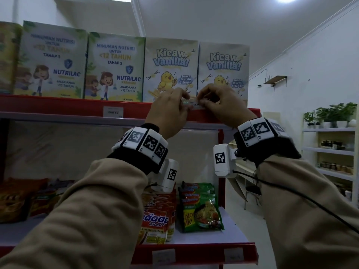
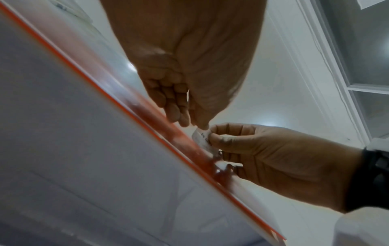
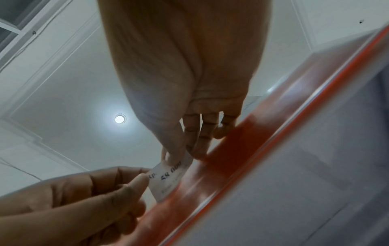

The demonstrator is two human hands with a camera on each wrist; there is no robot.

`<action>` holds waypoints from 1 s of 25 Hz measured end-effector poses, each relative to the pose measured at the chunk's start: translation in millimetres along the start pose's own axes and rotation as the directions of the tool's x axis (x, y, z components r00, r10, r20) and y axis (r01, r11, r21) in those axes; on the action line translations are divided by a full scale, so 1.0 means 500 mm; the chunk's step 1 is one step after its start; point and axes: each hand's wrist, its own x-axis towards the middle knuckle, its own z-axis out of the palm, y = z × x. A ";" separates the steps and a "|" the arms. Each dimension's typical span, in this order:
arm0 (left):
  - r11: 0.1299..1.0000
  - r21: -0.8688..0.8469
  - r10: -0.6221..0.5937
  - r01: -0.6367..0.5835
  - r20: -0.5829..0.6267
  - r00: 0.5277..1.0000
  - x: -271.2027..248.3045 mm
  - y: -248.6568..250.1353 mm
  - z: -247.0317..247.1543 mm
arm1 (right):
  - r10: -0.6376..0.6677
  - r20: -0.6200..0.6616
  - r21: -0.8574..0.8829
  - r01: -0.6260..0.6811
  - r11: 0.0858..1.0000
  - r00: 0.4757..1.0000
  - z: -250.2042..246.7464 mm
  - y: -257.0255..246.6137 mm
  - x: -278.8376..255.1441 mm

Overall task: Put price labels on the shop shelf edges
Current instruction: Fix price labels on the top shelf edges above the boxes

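A small white price label (image 1: 194,106) printed "58.000" sits against the red edge (image 1: 77,107) of the upper shelf, below the two Kicaw Vanilla boxes (image 1: 171,68). My left hand (image 1: 184,105) pinches its left end and my right hand (image 1: 202,102) pinches its right end. In the left wrist view the label (image 2: 203,138) lies between thumb and fingers of both hands, close to the red strip (image 2: 172,131). The right wrist view shows the label (image 3: 170,176) tilted, its lower edge at the strip (image 3: 231,158).
Another price label (image 1: 113,112) is fixed on the same edge, under the Nutrilac boxes (image 1: 114,68). Noodle packs (image 1: 200,208) stand on the lower shelf, whose edge carries two labels (image 1: 164,256). A white rack with plants (image 1: 330,115) stands at the right wall.
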 end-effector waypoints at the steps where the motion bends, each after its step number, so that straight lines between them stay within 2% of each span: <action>1: 1.000 0.006 -0.003 0.003 0.002 1.000 0.001 -0.001 0.002 | -0.011 0.030 -0.001 0.011 1.000 0.999 -0.001 -0.001 -0.001; 8: 0.998 0.058 -0.019 0.020 -0.004 1.000 0.005 -0.007 0.009 | 0.014 0.154 -0.095 0.001 0.995 0.988 -0.024 0.002 -0.011; 14: 0.995 0.103 -0.001 -0.006 0.071 0.997 0.008 -0.003 -0.005 | 0.057 0.236 -0.215 -0.005 0.977 0.970 -0.030 -0.007 -0.007; 25: 0.987 0.159 -0.025 0.004 0.126 0.992 0.008 0.001 -0.004 | 0.087 0.263 -0.292 -0.007 0.956 0.961 -0.030 -0.018 -0.007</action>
